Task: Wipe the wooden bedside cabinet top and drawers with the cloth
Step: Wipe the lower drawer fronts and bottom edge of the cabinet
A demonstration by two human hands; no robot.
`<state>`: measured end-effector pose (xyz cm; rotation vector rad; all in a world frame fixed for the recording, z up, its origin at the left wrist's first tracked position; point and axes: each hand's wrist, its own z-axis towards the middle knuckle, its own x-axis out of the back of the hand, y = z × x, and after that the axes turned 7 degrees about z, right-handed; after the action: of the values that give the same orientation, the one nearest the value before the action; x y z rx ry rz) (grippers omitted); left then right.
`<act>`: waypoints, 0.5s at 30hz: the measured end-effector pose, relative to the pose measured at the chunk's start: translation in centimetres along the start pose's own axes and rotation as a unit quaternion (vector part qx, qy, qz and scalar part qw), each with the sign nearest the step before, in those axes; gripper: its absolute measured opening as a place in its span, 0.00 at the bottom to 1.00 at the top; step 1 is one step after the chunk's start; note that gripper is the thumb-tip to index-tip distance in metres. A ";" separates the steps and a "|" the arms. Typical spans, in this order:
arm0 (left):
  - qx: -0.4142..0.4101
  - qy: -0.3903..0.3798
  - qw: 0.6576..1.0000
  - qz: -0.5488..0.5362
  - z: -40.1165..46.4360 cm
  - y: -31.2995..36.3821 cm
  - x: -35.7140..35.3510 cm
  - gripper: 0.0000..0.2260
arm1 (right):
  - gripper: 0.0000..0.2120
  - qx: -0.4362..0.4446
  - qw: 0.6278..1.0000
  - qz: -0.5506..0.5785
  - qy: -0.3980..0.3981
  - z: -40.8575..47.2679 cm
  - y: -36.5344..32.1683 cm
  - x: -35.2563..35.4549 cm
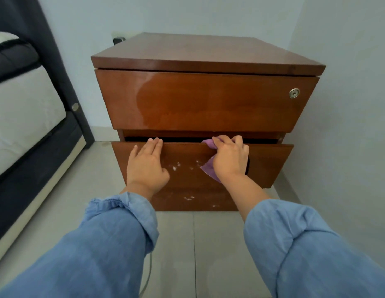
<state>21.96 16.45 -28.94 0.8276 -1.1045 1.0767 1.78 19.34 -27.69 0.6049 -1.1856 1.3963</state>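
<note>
The wooden bedside cabinet (206, 52) stands against the wall, its top bare and glossy. Its upper drawer (204, 100) is closed and has a round metal lock at the right. The middle drawer (271, 162) is pulled out a little, leaving a dark gap above its front. My left hand (145, 166) lies flat on that drawer front with straight fingers reaching its top edge. My right hand (229, 158) grips a purple cloth (207, 168) against the same front, near the top edge. White specks dot the wood between my hands and on the panel below.
A bed (26, 108) with a white mattress and dark frame runs along the left. A dark plug (118, 39) sits in a wall socket behind the cabinet's left corner. The floor is grey tile (176, 244); a white wall (348, 104) is close on the right.
</note>
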 end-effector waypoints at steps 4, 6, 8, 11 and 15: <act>-0.001 0.004 1.000 0.002 0.0 -0.1 -0.3 0.35 | 0.26 0.025 0.999 -0.019 -0.018 -0.2 -2.2 -0.4; -0.004 -0.002 1.000 0.002 0.1 -0.2 -0.4 0.36 | 0.29 0.059 0.998 -0.024 -0.031 -0.3 -4.1 -0.9; -0.011 -0.016 1.000 -0.004 0.2 -0.4 -0.1 0.36 | 0.27 0.093 0.994 -0.012 -0.051 -0.3 -6.3 -1.2; -0.024 -0.036 0.999 0.014 0.6 -1.3 0.8 0.33 | 0.21 0.108 0.993 0.008 -0.049 -0.4 -8.4 -0.8; 0.037 -0.008 0.999 0.034 0.1 -4.3 1.6 0.31 | 0.21 0.073 0.995 0.041 -0.054 -0.6 -8.5 -0.3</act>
<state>26.20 15.49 -27.41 0.8632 -1.1175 1.1748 10.00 18.38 -25.58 0.7498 -1.2123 1.5453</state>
